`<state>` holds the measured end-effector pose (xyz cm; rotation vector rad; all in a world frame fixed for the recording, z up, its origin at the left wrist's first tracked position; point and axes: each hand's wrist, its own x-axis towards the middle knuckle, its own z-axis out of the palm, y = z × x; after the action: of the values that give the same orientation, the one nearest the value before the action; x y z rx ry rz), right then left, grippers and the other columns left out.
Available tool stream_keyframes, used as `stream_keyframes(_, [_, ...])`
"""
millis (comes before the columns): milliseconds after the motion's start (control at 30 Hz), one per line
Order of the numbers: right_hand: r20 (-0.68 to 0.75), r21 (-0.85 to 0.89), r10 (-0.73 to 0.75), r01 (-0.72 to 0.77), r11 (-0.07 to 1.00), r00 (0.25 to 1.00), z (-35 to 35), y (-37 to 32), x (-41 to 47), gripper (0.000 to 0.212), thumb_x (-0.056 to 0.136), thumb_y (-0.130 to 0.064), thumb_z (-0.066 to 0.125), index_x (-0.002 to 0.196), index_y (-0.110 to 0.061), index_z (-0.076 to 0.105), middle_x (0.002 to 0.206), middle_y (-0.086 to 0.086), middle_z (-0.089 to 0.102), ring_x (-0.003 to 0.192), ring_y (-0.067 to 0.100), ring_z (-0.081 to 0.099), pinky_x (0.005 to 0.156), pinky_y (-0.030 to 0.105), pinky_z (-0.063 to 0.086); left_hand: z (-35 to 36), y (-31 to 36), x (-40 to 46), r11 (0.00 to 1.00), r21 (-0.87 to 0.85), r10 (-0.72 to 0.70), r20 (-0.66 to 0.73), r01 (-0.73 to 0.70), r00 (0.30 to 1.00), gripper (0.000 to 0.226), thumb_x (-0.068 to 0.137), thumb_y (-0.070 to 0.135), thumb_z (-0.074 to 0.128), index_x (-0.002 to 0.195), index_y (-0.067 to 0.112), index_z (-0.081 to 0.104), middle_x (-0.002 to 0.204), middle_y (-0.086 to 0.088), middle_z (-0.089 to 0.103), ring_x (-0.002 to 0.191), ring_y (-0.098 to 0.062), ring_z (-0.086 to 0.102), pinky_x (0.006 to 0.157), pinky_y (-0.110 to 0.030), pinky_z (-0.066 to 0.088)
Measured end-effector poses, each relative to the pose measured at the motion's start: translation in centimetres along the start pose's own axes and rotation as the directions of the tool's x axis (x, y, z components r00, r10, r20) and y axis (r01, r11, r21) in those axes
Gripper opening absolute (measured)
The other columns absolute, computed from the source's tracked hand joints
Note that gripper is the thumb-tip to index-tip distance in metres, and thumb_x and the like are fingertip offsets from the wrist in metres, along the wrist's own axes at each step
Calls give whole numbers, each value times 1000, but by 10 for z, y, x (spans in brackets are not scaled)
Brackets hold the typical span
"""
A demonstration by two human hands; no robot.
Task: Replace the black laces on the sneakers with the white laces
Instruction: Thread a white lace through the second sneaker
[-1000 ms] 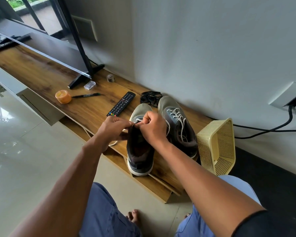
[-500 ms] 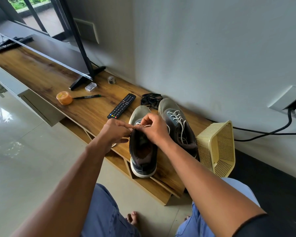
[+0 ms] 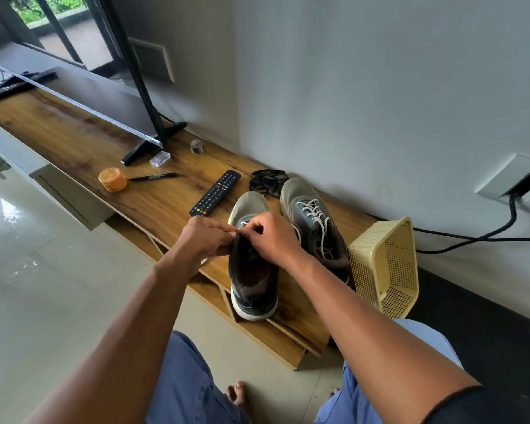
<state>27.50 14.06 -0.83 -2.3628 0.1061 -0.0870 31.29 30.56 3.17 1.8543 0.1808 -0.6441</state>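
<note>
White lace (image 3: 242,224) pinched by both hands (image 3: 242,237) over near sneaker (image 3: 253,289), heel overhanging shelf edge (image 3: 166,250).

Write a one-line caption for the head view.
Both hands, left hand and right hand, thread a white lace into the near sneaker; far sneaker already laced white.

Remote (image 3: 215,193), marker (image 3: 152,177), orange tub (image 3: 112,179), basket (image 3: 385,267).

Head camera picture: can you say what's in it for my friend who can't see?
Both hands, left hand and right hand, pinch a white lace at the front eyelets of the near sneaker on a wooden shelf. The other sneaker beside it already has white laces, with a black lace pile, a remote and a yellow basket nearby.
</note>
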Motion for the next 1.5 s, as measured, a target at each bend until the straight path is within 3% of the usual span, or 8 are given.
stream_keyframes(200, [83, 32, 49, -52, 998, 995, -10, -2, 1, 16, 90, -24, 77, 105, -19, 82, 101, -2, 80, 94, 12, 71, 80, 24, 51, 1, 1, -1, 1000, 4, 4, -18, -4, 1000, 7, 91, 2, 78, 92, 7, 83, 88, -12, 80, 71, -14, 75, 59, -23, 62])
stream_keyframes(433, [11, 227, 175, -173, 959, 985, -4, 4, 3, 12, 79, -25, 89, 88, -20, 84, 83, -6, 78, 83, 9, 72, 80, 27, 59, -1, 0, -4, 999, -5, 33, -13, -33, 999, 6, 90, 4, 80, 95, 5, 83, 89, -13, 80, 74, -16, 76, 62, -23, 63])
stream_keyframes(600, [21, 213, 174, -174, 962, 985, -4, 5, 4, 12, 81, -29, 88, 84, -19, 82, 81, -8, 77, 83, 10, 72, 79, 29, 59, 0, -1, -5, 998, 20, 63, -11, -62, 998, 4, 89, 6, 80, 93, 8, 83, 88, -11, 80, 79, -19, 77, 69, -27, 65])
stream_keyframes(967, [-33, 154, 178, -171, 973, 984, 0, -8, -3, 4, 87, -19, 81, 91, -19, 83, 89, -6, 79, 86, 9, 70, 79, 25, 54, 2, -2, -3, 999, -43, 1, -25, -2, 1000, 11, 91, 4, 79, 100, -2, 78, 94, -19, 78, 70, -17, 77, 56, -22, 60])
stream_keyframes(1167, [47, 216, 194, -199, 956, 980, -5, -12, -2, 19, 83, -40, 77, 92, -26, 70, 91, -7, 72, 89, 13, 67, 79, 32, 52, 9, -1, 1, 971, 230, 95, -91, -72, 991, 2, 94, 11, 75, 94, 11, 76, 90, -9, 78, 69, -12, 77, 58, -20, 59])
stream_keyframes(1300, [-7, -12, 102, -103, 995, 995, -1, -15, -5, 44, 79, -71, 65, 103, -34, 68, 104, -7, 71, 102, 19, 64, 89, 43, 53, 7, -2, 2, 906, 387, 232, -120, -170, 965, 10, 92, 11, 66, 94, 20, 70, 91, -5, 75, 72, -15, 77, 67, -32, 66])
stream_keyframes(1400, [-47, -148, 41, -47, 988, 998, -2, -17, -8, 47, 82, -77, 60, 108, -38, 66, 115, 0, 61, 116, 23, 53, 94, 46, 46, -1, 3, 0, 931, 286, 275, -138, -227, 952, 13, 99, 4, 60, 103, 16, 64, 97, -10, 73, 75, -19, 78, 67, -36, 66])
stream_keyframes(1500, [-61, -227, 32, -45, 973, 998, -4, -14, -12, 39, 82, -63, 64, 114, -40, 62, 124, 1, 54, 124, 26, 47, 95, 46, 39, -15, 12, -5, 952, 60, 306, -281, -301, 910, 21, 103, -1, 52, 110, 17, 59, 99, -12, 74, 83, -22, 77, 71, -36, 66])
